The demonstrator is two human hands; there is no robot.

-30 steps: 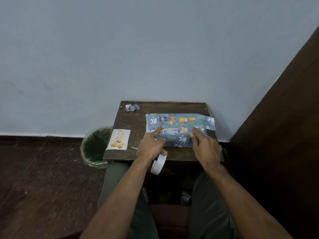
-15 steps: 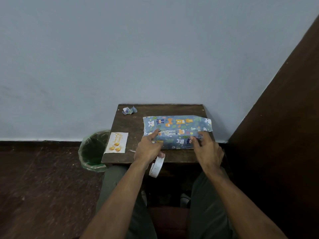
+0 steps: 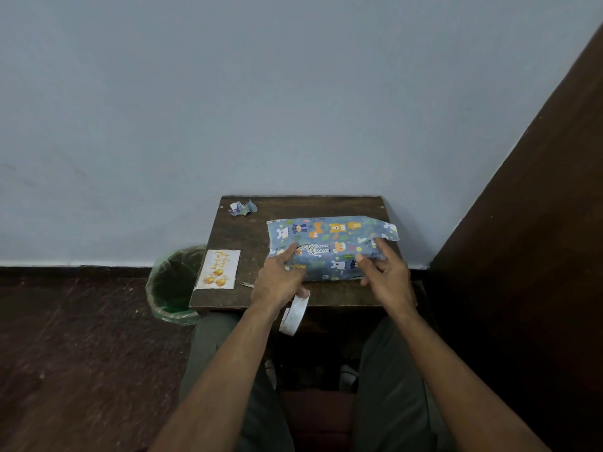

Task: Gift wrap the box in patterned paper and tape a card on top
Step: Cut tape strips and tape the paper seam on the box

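A small dark wooden surface (image 3: pixel 248 236) stands against a pale blue-grey wall (image 3: pixel 261 93), with a dark brown panel (image 3: pixel 538 223) rising at the right and a dark reddish floor (image 3: pixel 65 337) to the left. The box (image 3: pixel 329 247), covered in blue paper printed with cartoon animals, lies on the right half of the surface, its long side parallel to the near edge; loose paper stands up along its far edge and at its right end. The left hand (image 3: pixel 277 282) rests on the box's near-left part, thumb and forefinger extended onto the paper, while a white roll of tape (image 3: pixel 295 314) hangs from its lower fingers past the near edge of the surface. The right hand (image 3: pixel 386 275) is at the box's near-right corner, fingers spread and slightly bent, their tips touching the paper. A white birthday card (image 3: pixel 219 269) with gold balloons lies flat at the near-left corner of the surface, well apart from the box. A crumpled scrap of paper (image 3: pixel 242 208) sits at the far-left corner. A bin (image 3: pixel 173 285) lined with a green bag stands on the floor just beside the left edge. The person's knees, in dark green trousers (image 3: pixel 391 370), are below the near edge.
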